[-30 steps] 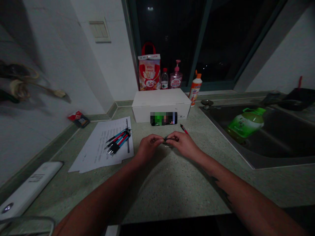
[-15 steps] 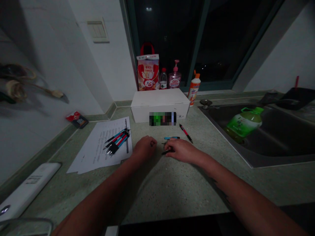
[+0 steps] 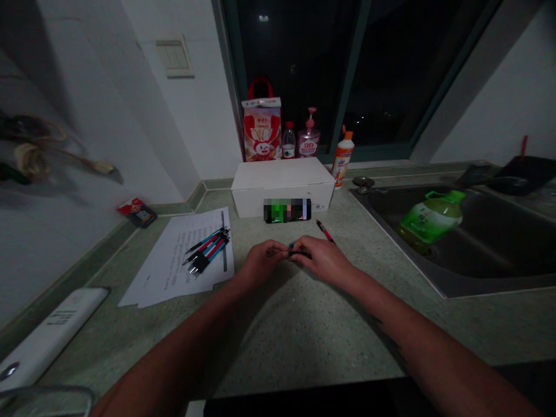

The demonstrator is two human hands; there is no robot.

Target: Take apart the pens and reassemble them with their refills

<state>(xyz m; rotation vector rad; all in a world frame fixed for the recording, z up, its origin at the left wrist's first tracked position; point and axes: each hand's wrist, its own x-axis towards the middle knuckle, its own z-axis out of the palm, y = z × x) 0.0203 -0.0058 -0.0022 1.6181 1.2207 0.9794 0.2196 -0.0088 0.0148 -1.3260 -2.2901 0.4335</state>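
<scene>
My left hand (image 3: 266,260) and my right hand (image 3: 320,256) meet above the counter, fingertips almost touching. Between my right fingers is a dark pen part (image 3: 299,253), its tip reaching my left fingers. My left fingers are pinched on something small and dark that I cannot make out. A blue piece (image 3: 291,246) shows just behind the fingertips, mostly covered by my right hand. Beyond that hand lies a red and black pen (image 3: 325,230). Several blue, red and black pens (image 3: 207,250) lie in a pile on printed sheets (image 3: 174,262) at the left.
A white box (image 3: 282,179) stands at the back with a phone (image 3: 287,211) against its front. Behind are a snack bag (image 3: 262,132) and bottles. At right, a sink (image 3: 473,243) holds a green jug (image 3: 434,217); a white device (image 3: 54,336) lies at left.
My left hand has moved right and my right hand slightly up, so the fingertips now meet. The blue piece and the near end of the red pen have become more covered.
</scene>
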